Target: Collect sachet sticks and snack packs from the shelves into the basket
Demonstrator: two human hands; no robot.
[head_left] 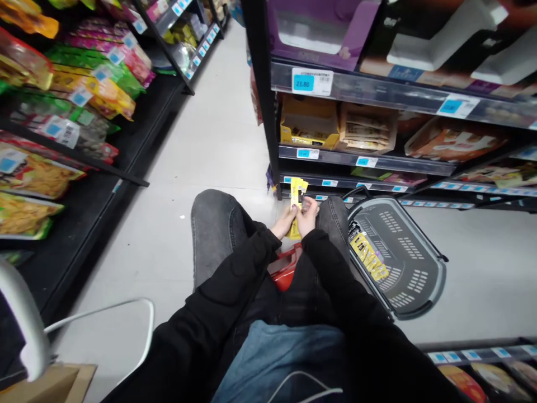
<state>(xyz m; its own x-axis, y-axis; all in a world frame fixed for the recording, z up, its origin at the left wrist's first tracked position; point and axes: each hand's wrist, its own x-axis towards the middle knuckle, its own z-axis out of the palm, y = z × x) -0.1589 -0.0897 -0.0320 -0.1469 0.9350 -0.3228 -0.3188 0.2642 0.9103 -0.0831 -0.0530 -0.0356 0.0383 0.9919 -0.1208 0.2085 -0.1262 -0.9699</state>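
Between my knees, my left hand [285, 221] and my right hand [307, 215] are closed together on a small stack of yellow packets [297, 193] that stick up above the fingers. Both arms wear black sleeves. A red item [287, 270] lies on the floor just below my hands, partly hidden by my arms. To the right, a dark grey shopping basket [415, 291] sits on the floor with a yellow packet [368, 256] lying inside it.
A black shelf unit [356, 159] with boxed goods and blue price tags stands ahead at right. Racks of bright snack bags [62, 101] line the left. The grey aisle floor [210, 129] runs ahead between them. A white metal frame [29, 330] is at lower left.
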